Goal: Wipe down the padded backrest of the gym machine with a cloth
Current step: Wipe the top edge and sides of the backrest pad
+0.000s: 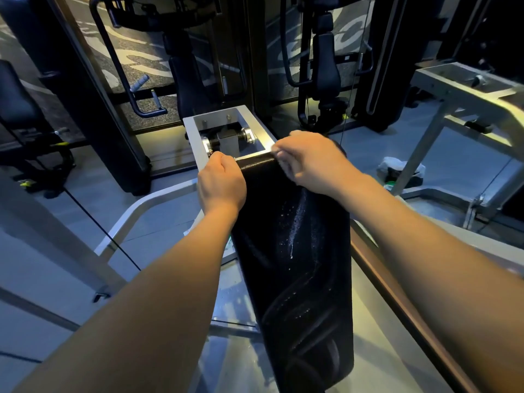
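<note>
Running lengthwise from both hands toward the person, the backrest [295, 251] has the left hand [221, 185] gripping its top left corner, the right hand [312, 163] clutching the cloth [280, 160] top right.

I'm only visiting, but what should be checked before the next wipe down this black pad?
1. Cloth held in the right hand: ok.
2. Cloth at the top edge of the backrest: ok.
3. Left hand gripping the top left corner: ok.
4. Pad wetted: ok, droplets and streaks show.
5. Path down the pad free: ok.
6. Cloth clean: cannot tell, mostly hidden.
</note>
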